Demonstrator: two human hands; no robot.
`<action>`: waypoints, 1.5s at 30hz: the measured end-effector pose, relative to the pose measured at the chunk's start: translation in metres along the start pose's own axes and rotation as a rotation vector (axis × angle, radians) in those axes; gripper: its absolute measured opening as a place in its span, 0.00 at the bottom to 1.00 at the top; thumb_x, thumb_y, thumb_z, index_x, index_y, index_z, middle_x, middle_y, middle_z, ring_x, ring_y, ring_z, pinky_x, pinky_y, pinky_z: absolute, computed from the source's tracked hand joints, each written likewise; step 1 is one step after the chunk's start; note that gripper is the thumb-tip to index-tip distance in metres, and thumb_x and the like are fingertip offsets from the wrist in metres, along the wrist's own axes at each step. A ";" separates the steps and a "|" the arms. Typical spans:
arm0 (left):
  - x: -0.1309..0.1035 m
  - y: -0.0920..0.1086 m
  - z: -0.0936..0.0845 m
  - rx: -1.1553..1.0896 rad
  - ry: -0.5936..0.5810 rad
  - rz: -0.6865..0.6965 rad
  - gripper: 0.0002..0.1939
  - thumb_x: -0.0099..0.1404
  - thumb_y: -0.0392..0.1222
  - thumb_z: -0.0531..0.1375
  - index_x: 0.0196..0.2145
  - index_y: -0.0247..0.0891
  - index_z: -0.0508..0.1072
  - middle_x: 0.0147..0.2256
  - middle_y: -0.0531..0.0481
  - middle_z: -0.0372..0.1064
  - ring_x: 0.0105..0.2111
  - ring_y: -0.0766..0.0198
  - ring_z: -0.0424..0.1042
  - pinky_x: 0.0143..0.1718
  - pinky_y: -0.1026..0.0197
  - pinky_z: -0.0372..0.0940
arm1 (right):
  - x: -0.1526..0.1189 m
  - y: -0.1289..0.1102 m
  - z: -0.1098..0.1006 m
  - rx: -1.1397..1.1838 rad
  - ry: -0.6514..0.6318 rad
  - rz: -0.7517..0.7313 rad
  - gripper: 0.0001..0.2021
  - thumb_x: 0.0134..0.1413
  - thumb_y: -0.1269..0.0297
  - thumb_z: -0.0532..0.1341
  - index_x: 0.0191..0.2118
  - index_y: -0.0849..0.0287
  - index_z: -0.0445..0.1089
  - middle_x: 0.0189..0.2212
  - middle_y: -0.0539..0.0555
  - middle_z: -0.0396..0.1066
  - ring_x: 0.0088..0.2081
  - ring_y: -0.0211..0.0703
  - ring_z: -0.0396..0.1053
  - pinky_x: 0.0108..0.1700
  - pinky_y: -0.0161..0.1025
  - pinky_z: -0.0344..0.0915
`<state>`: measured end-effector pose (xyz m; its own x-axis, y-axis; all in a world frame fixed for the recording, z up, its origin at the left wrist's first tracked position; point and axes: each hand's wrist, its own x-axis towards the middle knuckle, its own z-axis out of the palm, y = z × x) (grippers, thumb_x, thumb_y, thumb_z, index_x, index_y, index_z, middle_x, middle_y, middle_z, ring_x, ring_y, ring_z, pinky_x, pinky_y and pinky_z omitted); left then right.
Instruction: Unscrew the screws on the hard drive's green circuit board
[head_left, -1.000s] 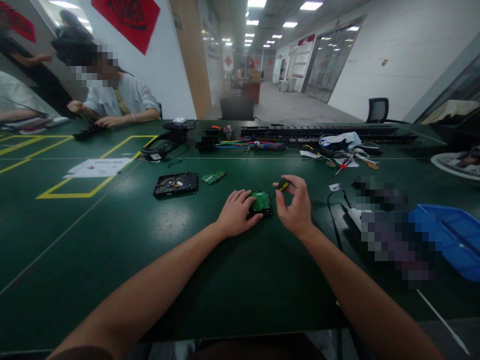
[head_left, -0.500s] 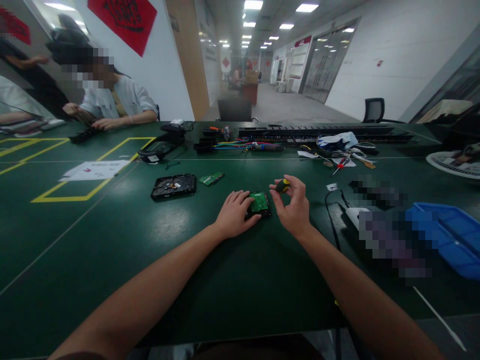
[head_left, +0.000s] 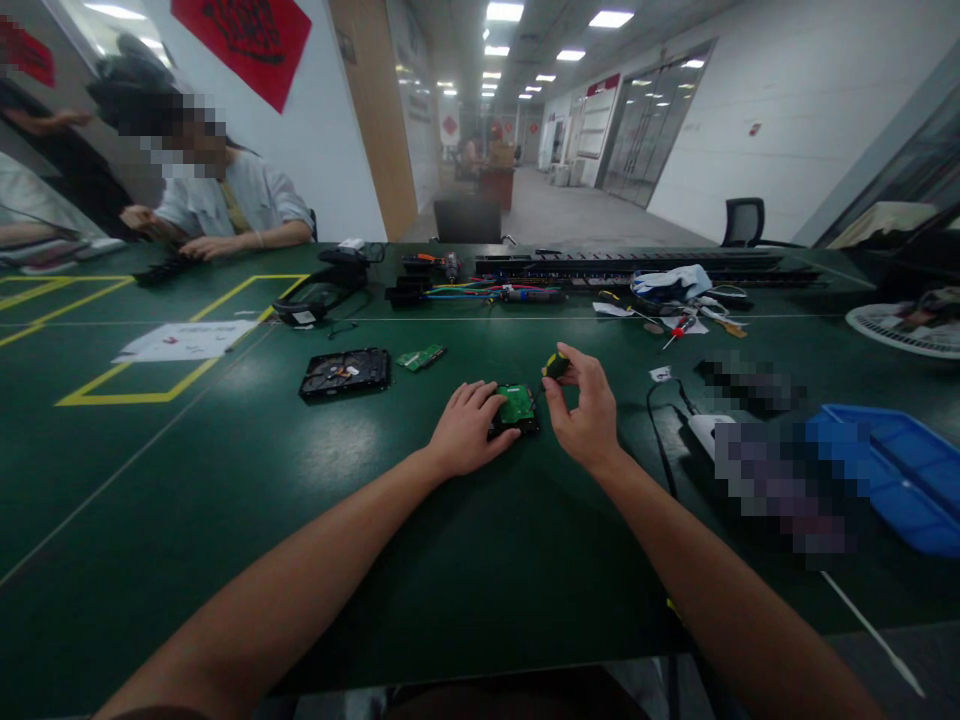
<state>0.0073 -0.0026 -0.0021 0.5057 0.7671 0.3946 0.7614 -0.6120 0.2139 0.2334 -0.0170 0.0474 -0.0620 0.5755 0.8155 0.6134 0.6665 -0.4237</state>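
Green table (head_left: 225,520), filling the lower frame; yellow taped outlines at left; a seated co-worker in a pale shirt (head_left: 232,205) at upper left, hands on that person's own work.

Blue tray (head_left: 892,470), right edge; white paper sheet (head_left: 184,340), left of centre.

Open hard drive (head_left: 345,372), lid off, lying flat left of centre; loose green circuit board (head_left: 421,357) just beside its upper right corner.

Left hand (head_left: 469,430), centre frame; fingers spread and pressed flat on the left part of a small hard drive (head_left: 517,410), green board face up, lying directly between the two hands.

Right hand (head_left: 585,405), just right of that drive; fingertips pinched narrow around a screwdriver (head_left: 555,366), black and yellow handle; long axis tilted, handle toward upper right, shaft pointing down-left to the drive's upper right corner; tip too small to tell whether it touches; right hand nearer the tool, left hand nearer the drive.
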 end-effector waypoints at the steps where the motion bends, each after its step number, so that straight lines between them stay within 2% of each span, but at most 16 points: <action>1: 0.000 0.000 0.000 0.001 0.001 0.002 0.30 0.72 0.63 0.60 0.62 0.40 0.71 0.67 0.38 0.65 0.69 0.41 0.61 0.73 0.35 0.53 | -0.001 0.002 0.001 0.015 -0.001 0.012 0.27 0.69 0.66 0.60 0.71 0.46 0.59 0.58 0.60 0.70 0.50 0.52 0.75 0.50 0.55 0.79; 5: 0.000 -0.001 0.001 -0.005 0.005 0.007 0.30 0.72 0.63 0.60 0.62 0.40 0.71 0.67 0.38 0.65 0.69 0.42 0.61 0.72 0.35 0.54 | -0.005 0.008 0.003 0.054 -0.011 0.041 0.28 0.70 0.66 0.59 0.72 0.47 0.56 0.61 0.61 0.68 0.51 0.52 0.76 0.52 0.56 0.79; 11: 0.000 -0.001 0.001 0.004 0.009 0.015 0.31 0.72 0.62 0.60 0.62 0.39 0.71 0.66 0.37 0.65 0.69 0.41 0.61 0.72 0.35 0.54 | -0.001 0.003 0.000 0.021 -0.009 -0.006 0.26 0.68 0.64 0.63 0.69 0.44 0.61 0.55 0.58 0.68 0.47 0.49 0.73 0.47 0.52 0.79; 14: 0.000 -0.001 0.001 -0.009 0.019 0.017 0.30 0.72 0.62 0.61 0.62 0.40 0.71 0.66 0.38 0.65 0.68 0.41 0.62 0.72 0.34 0.55 | 0.001 0.003 0.000 0.000 -0.003 -0.023 0.25 0.69 0.65 0.62 0.68 0.43 0.63 0.52 0.57 0.68 0.46 0.49 0.72 0.47 0.53 0.79; 21: 0.000 -0.002 0.001 -0.006 0.009 0.019 0.31 0.72 0.63 0.60 0.62 0.39 0.71 0.66 0.36 0.65 0.69 0.40 0.61 0.71 0.34 0.56 | -0.004 0.008 0.003 0.051 -0.036 0.025 0.26 0.72 0.67 0.57 0.71 0.43 0.58 0.60 0.60 0.69 0.52 0.52 0.75 0.54 0.58 0.78; 27: -0.001 -0.003 0.002 0.012 0.010 0.019 0.30 0.72 0.62 0.60 0.62 0.39 0.71 0.67 0.36 0.65 0.68 0.40 0.62 0.71 0.34 0.57 | -0.004 0.005 0.004 0.078 -0.044 0.012 0.27 0.70 0.62 0.61 0.70 0.43 0.58 0.60 0.59 0.69 0.54 0.54 0.74 0.50 0.56 0.80; 30: -0.001 -0.004 0.003 0.012 0.006 0.017 0.31 0.72 0.62 0.60 0.62 0.39 0.71 0.67 0.36 0.65 0.69 0.40 0.61 0.71 0.34 0.56 | -0.002 0.003 0.002 0.079 -0.043 0.000 0.25 0.70 0.63 0.61 0.69 0.43 0.59 0.58 0.59 0.68 0.53 0.53 0.72 0.49 0.54 0.81; 35: -0.002 -0.004 0.002 -0.006 0.003 0.021 0.31 0.72 0.62 0.60 0.62 0.39 0.71 0.67 0.36 0.65 0.70 0.40 0.59 0.72 0.33 0.54 | 0.004 0.003 -0.002 0.070 -0.060 -0.003 0.21 0.71 0.63 0.60 0.66 0.44 0.63 0.54 0.58 0.67 0.53 0.51 0.71 0.52 0.53 0.78; 40: -0.003 -0.003 0.001 0.019 -0.018 -0.010 0.30 0.72 0.61 0.60 0.64 0.41 0.69 0.68 0.38 0.64 0.72 0.36 0.55 0.73 0.25 0.45 | 0.011 0.003 -0.005 0.075 -0.097 -0.037 0.18 0.72 0.62 0.60 0.63 0.46 0.65 0.52 0.56 0.68 0.53 0.49 0.72 0.54 0.49 0.76; 45: -0.002 -0.003 0.000 0.017 -0.020 0.005 0.30 0.72 0.62 0.59 0.63 0.43 0.70 0.67 0.38 0.65 0.69 0.38 0.61 0.71 0.26 0.51 | 0.012 0.004 -0.006 0.064 -0.144 -0.030 0.18 0.73 0.63 0.58 0.65 0.45 0.64 0.54 0.56 0.68 0.52 0.48 0.71 0.55 0.49 0.76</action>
<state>0.0036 -0.0024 -0.0039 0.5176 0.7680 0.3772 0.7656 -0.6125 0.1966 0.2401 -0.0104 0.0582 -0.1946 0.6135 0.7654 0.5582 0.7109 -0.4279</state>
